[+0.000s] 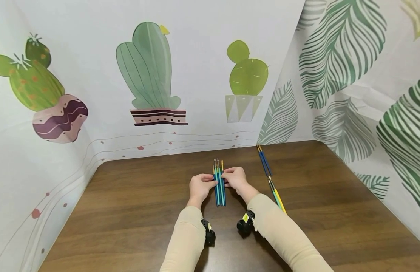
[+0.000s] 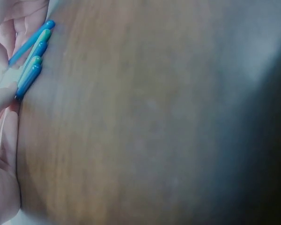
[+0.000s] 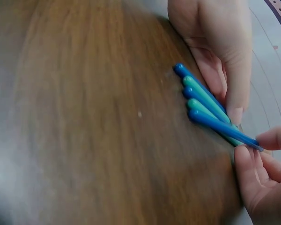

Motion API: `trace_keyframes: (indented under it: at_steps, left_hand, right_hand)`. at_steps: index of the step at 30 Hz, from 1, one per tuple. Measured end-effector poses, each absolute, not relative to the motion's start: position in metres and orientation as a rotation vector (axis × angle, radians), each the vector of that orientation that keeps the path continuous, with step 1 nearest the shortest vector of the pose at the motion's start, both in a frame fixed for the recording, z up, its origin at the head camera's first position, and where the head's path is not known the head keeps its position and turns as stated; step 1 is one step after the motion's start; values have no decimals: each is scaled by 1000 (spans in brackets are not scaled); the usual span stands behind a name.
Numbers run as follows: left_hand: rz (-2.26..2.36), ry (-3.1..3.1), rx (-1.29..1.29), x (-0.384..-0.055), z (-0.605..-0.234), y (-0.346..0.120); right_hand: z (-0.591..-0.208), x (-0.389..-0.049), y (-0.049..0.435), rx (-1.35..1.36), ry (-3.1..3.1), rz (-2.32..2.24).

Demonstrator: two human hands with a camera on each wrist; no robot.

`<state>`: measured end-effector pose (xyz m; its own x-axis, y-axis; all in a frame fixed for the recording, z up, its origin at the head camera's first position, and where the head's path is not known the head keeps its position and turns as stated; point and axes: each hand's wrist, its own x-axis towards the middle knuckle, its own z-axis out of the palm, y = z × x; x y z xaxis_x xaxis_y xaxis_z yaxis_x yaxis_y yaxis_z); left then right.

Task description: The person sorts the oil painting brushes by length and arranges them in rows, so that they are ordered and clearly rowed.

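Several blue and green paintbrushes [image 1: 218, 192] lie side by side in a narrow row, bristles pointing to the far side of the table. From the left, my left hand [image 1: 200, 187] grips the bunch, its thumb laid over the handles. My right hand [image 1: 235, 177] pinches the rightmost blue paintbrush [image 3: 218, 125] between thumb and finger. In the right wrist view, that handle slants across the green handle [image 3: 201, 108] beside it. The rounded handle ends also show at the edge of the left wrist view, by the left thumb [image 2: 4, 97].
To the right lie two blue brushes [image 1: 264, 160], then a green brush [image 1: 277, 197] and a yellow brush [image 1: 280, 200] nearer me. They rest on the brown wooden table [image 1: 138, 211]. A cloth [image 1: 203, 75] printed with cacti hangs behind the table.
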<state>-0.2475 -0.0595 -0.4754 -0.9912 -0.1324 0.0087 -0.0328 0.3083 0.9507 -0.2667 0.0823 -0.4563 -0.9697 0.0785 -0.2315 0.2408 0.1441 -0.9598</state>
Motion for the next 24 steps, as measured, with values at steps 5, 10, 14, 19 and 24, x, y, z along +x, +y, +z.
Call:
trace_keyframes:
  at_steps: [5, 10, 14, 19, 24]
  left_hand:
    - [-1785, -2472, 165, -248, -476, -59]
    - [-1757, -2498, 194, -248, -476, -58]
    - [-1755, -2504, 214, -247, -477, -58]
    - [-1758, -2499, 211, -247, -478, -59]
    - [-1750, -2501, 202, -247, -477, -58]
  right_hand:
    - [-459, -267, 90, 335, 2242, -1974]
    - [-460, -267, 99, 330, 2238, -1972]
    - [-458, -266, 107, 321, 2231, -1980]
    - [-456, -265, 117, 294, 2210, -1996]
    - [-453, -263, 128, 275, 2191, -1988]
